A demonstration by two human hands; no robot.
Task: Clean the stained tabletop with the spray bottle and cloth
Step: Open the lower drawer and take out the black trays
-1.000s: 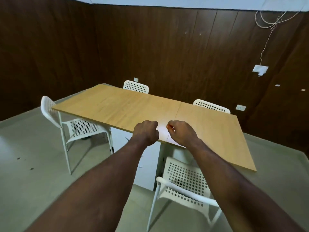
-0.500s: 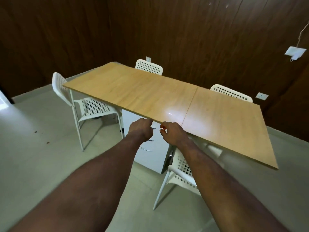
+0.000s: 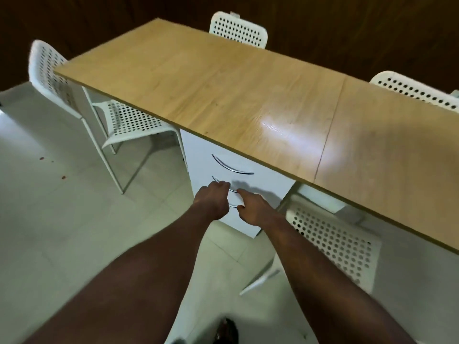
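Head view, looking down and forward. A long light-wood tabletop (image 3: pixel 236 95) is seen running from upper left to the right edge, with a thin seam (image 3: pixel 327 135) crossing it and a bright patch of reflected light (image 3: pixel 278 127) just left of that seam. The tabletop is set on a white drawer unit (image 3: pixel 268 184), whose front is fitted with curved metal handles. The top handle (image 3: pixel 232 167) is fully shown. Only a short piece of the middle handle (image 3: pixel 233 190) is seen between the two hands.

Two bare forearms are stretched out from the bottom of the frame toward the drawer front. The left hand (image 3: pixel 212 197) is held with its fingers curled in, right at the middle handle. It cannot be told whether the handle is grasped. The right hand (image 3: pixel 253 207) is held just beside it, with thumb and forefinger parted in a loose curve and nothing seen between them. Both hands are slightly blurred.

Four white perforated chairs are placed round the table: one at the left end (image 3: pixel 124 120), two at the far side (image 3: pixel 238 29) (image 3: pixel 417 91), and one at the near side (image 3: pixel 335 242), tucked partly under the tabletop beside the right forearm. Pale floor tiles (image 3: pixel 49 219) with a few small reddish spots (image 3: pixel 63 177) are seen at the left, and a dark wood-panelled wall (image 3: pixel 99 16) behind the table.
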